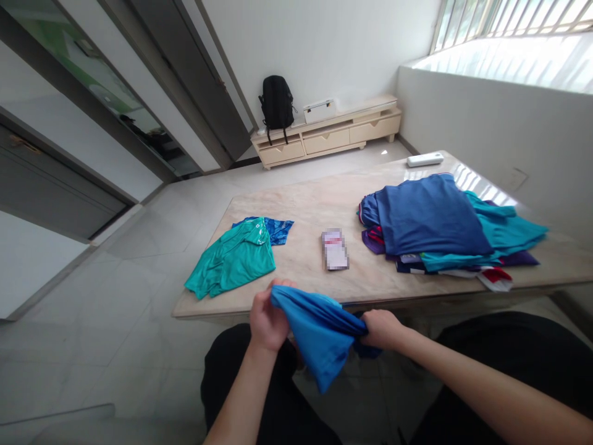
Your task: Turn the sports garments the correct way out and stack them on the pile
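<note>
A blue piece of clothing (319,337) hangs bunched between my two hands, over my lap at the table's near edge. My left hand (270,318) is closed on its left end. My right hand (383,329) grips the gathered right end in a fist. The garment's exact kind cannot be made out. Beyond my left hand, a folded teal-green garment (236,259) lies on the table, partly over a patterned blue one (279,231). To the right lies a heap of clothes, with a dark blue garment (430,213) on top and a turquoise one (507,225) beneath.
On the marble-like table (301,210) sits a small blurred-out rectangular object (335,250). A white oblong case (425,159) lies near the far right corner. Against the wall stands a low cabinet (327,141) with a black backpack (277,104) and a white box (319,111).
</note>
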Available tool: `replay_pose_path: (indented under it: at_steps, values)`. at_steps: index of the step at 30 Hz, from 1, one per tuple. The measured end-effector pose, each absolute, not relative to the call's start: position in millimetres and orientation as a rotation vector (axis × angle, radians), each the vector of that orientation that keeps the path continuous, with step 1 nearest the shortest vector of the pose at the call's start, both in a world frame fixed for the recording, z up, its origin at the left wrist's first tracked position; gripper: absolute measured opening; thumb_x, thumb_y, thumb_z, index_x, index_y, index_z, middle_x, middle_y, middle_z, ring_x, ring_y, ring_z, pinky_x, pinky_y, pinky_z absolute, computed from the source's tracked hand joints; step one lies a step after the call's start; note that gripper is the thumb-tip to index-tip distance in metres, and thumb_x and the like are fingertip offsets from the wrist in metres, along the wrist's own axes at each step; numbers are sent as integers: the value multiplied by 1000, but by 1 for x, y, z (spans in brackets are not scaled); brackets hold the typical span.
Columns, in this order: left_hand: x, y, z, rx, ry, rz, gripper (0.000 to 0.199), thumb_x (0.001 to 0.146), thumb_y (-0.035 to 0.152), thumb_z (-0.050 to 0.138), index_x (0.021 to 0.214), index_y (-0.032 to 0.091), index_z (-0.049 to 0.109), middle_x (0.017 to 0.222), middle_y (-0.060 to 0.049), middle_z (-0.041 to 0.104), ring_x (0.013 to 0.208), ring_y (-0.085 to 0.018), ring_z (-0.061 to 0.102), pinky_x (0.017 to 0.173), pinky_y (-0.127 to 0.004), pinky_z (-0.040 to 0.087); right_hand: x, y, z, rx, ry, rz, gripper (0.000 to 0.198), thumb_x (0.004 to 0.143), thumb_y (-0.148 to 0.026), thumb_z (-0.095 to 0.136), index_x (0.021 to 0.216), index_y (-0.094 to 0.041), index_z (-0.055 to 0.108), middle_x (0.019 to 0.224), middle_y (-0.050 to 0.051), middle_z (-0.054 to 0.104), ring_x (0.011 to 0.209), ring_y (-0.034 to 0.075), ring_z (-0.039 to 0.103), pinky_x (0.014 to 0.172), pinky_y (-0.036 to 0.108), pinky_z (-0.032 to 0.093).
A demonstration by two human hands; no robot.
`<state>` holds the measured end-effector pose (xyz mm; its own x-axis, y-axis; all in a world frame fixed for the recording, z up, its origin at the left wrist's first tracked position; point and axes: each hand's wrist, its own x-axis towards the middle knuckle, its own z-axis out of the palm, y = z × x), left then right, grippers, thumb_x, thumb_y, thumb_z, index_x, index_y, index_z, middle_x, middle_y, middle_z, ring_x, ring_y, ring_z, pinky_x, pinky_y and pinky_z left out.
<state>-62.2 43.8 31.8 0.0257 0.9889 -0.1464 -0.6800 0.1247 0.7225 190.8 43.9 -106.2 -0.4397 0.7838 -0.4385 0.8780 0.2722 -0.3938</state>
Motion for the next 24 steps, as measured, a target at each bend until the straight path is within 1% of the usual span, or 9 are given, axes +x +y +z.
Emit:
replay_pose_path:
  at_steps: [4, 6, 9, 12, 16, 18, 20, 22, 24]
  values:
    - [-76, 54, 28, 530, 1112, 1571, 24, 69, 35, 75, 81, 18, 63, 74, 2, 61, 70, -12, 58, 68, -22, 48, 191, 43, -112, 1583, 2369, -865, 31, 80, -40, 66, 93, -13, 75, 98, 20, 76, 92, 36, 73, 76, 38, 52]
    - [-72, 53, 16, 661, 1344, 1481, 27, 70, 36, 76, 87, 18, 67, 72, 3, 63, 65, -11, 55, 64, -20, 46, 191, 44, -113, 1585, 2376, -856, 32, 83, -39, 65, 96, -11, 74, 101, 22, 75, 95, 37, 72, 78, 39, 51]
    - [-59, 45, 0, 1015, 1508, 1206, 24, 75, 38, 75, 83, 17, 68, 70, 1, 64, 65, -12, 55, 62, -20, 43, 190, 46, -111, 1560, 2416, -880, 30, 88, -42, 63, 90, -14, 75, 96, 18, 76, 91, 34, 72, 75, 36, 50]
    - [-45, 35, -8, 1177, 1442, 1003, 26, 81, 41, 72, 84, 16, 69, 72, 0, 65, 66, -12, 56, 62, -21, 42, 189, 48, -106, 1531, 2480, -925, 34, 92, -45, 58, 83, -18, 75, 89, 13, 76, 87, 30, 72, 72, 33, 48]
    - [-36, 28, -8, 964, 1281, 944, 34, 81, 47, 75, 92, 15, 68, 74, 1, 65, 63, -10, 55, 61, -19, 42, 187, 48, -99, 1511, 2550, -968, 36, 95, -45, 54, 85, -19, 76, 90, 11, 76, 88, 28, 71, 72, 31, 46]
    - [-35, 29, -8, 843, 1231, 966, 36, 77, 46, 79, 94, 15, 68, 76, 1, 66, 63, -9, 56, 62, -19, 43, 186, 47, -95, 1485, 2581, -1036, 31, 95, -43, 54, 93, -21, 76, 89, 8, 77, 85, 26, 72, 73, 30, 46]
    - [-34, 32, -8, 737, 1198, 1005, 38, 74, 44, 82, 94, 16, 67, 75, 1, 66, 62, -9, 56, 60, -18, 44, 186, 45, -92, 1394, 2586, -1290, 30, 93, -43, 58, 109, -23, 74, 88, 5, 77, 81, 22, 72, 73, 28, 47]
    - [-32, 34, -8, 665, 1175, 1034, 39, 72, 43, 84, 93, 15, 67, 73, 1, 66, 60, -8, 56, 59, -18, 44, 186, 42, -90, 1227, 2525, -1655, 48, 86, -47, 67, 128, -24, 66, 100, 4, 77, 87, 22, 72, 76, 27, 50]
    - [-29, 34, -8, 652, 1144, 1012, 38, 73, 41, 84, 93, 15, 66, 72, 1, 66, 59, -8, 56, 58, -18, 44, 186, 37, -91, 1072, 2449, -1874, 80, 74, -53, 78, 144, -24, 54, 125, 8, 71, 105, 26, 70, 86, 29, 51]
